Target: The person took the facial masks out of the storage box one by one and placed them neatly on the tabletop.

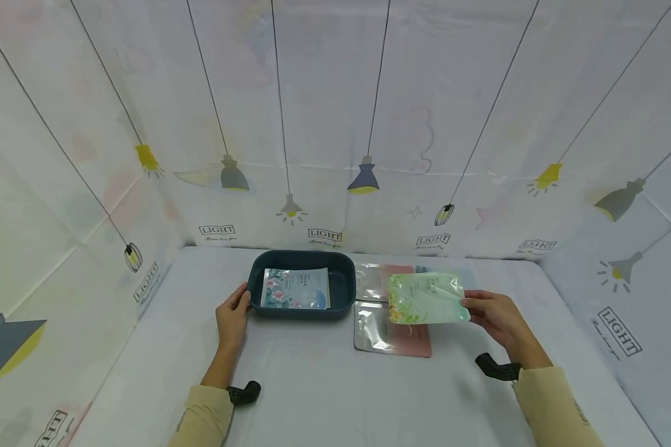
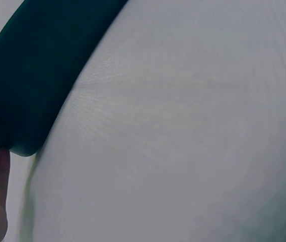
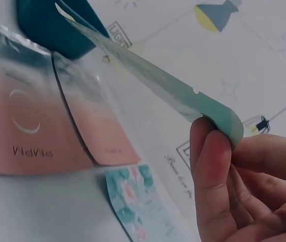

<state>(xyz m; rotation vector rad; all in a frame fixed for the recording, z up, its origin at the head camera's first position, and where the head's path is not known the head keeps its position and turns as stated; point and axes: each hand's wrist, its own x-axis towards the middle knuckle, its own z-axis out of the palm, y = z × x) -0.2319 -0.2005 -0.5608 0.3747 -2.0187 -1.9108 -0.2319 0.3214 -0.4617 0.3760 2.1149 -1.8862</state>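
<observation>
My right hand (image 1: pixel 497 320) pinches a green sheet-mask packet (image 1: pixel 425 298) by its right end, thumb and fingers on either side of it. In the right wrist view the packet (image 3: pixel 168 91) appears nearly edge-on, raised above the table. Beneath and beside it lie two silver-and-pink packets (image 1: pixel 391 338), partly covered in the head view. My left hand (image 1: pixel 232 320) touches the left end of a dark teal basin (image 1: pixel 307 315), its fingers against the outer wall. Inside the basin rests a blue floral packet (image 1: pixel 296 288), with a yellowish edge showing under its right side.
Another floral packet (image 3: pixel 135 196) lies beside the pink ones in the right wrist view, mostly hidden in the head view. The white-covered table (image 1: pixel 313 385) meets a lamp-printed cloth backdrop (image 1: pixel 324 124) behind and at both sides.
</observation>
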